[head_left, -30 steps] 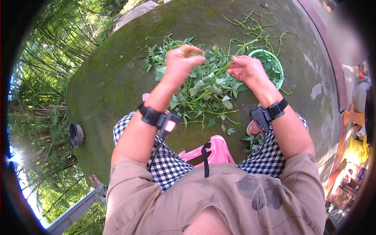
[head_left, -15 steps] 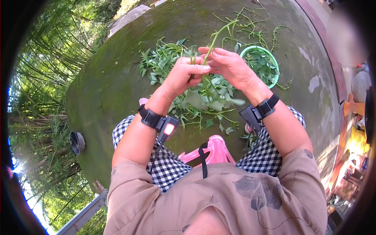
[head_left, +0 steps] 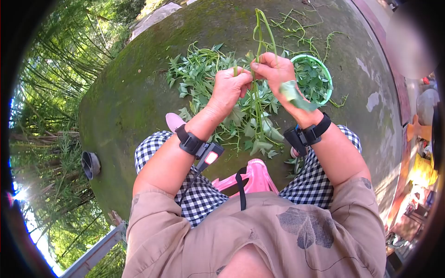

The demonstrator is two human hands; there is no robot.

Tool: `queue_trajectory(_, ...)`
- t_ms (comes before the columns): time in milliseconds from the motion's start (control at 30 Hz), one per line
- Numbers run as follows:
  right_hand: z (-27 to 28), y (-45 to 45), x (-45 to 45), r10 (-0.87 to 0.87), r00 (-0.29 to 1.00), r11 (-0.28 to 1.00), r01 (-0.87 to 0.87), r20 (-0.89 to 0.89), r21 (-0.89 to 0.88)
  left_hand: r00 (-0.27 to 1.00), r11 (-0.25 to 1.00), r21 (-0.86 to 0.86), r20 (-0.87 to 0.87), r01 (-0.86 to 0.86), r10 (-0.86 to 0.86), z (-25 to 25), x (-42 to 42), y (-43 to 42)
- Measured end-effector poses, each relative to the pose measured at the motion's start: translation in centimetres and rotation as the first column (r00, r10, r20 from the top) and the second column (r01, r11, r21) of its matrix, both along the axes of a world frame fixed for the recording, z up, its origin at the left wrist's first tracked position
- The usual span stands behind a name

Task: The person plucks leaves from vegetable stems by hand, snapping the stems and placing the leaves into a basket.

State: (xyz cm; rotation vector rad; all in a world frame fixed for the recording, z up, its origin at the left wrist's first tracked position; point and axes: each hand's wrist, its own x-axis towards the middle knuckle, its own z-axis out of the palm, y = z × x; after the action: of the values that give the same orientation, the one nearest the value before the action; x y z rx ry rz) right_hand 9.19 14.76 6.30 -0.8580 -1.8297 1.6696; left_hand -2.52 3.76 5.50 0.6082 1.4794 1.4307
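Note:
My left hand [head_left: 230,87] is closed, with a short cut of green stem poking up above its fingers. Close to it, the thumb and fingers of my right hand [head_left: 276,70] pinch a long leafy vine [head_left: 259,34]. The vine bends in a loop above the hands, and its lower part hangs between them with leaves at the end. A single leaf [head_left: 296,96] lies across my right wrist, blurred. Below and beyond the hands, a heap of leafy vines [head_left: 197,69] spreads on the ground. To the right stands a green-rimmed basket [head_left: 330,82] with picked leaves in it.
Bare stems [head_left: 301,30] lie scattered on the mossy ground [head_left: 134,97] beyond the basket. A pink plastic stool [head_left: 257,178] shows between my knees. A dark pot [head_left: 91,165] sits at the left edge near bamboo. Household items crowd the far right.
My hands have moved slightly apart, the right one now pinching the vine. The vine's top has risen and bent into a loop, and its leaves hang lower.

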Motion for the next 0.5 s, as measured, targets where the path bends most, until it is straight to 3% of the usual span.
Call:
queue_trajectory(133,-0.3,-0.5,-0.2,-0.025,0.999,0.996,0.023,0.02,0.092,0.994,0.992,0.065,0.012,-0.107,0.106,-0.7,0.3,0.6)
queue_trajectory(233,0.1,-0.9,-0.1,-0.002,0.996,0.992,-0.009,0.089,0.127,0.996,0.999,0.032,-0.087,-0.018,0.021,-0.5,-0.3,0.2)
queue_trajectory(433,-0.9,-0.9,0.1,0.007,0.995,0.984,-0.024,0.096,0.176,0.99,0.99,-0.039,-0.039,0.136,-0.138,1.3,-0.2,-0.2)
queue_trajectory(500,-1.0,-0.8,0.1,0.028,0.994,0.984,-0.046,0.103,0.172,0.989,0.993,-0.028,-0.09,0.119,-0.121,0.9,-0.2,-0.2)
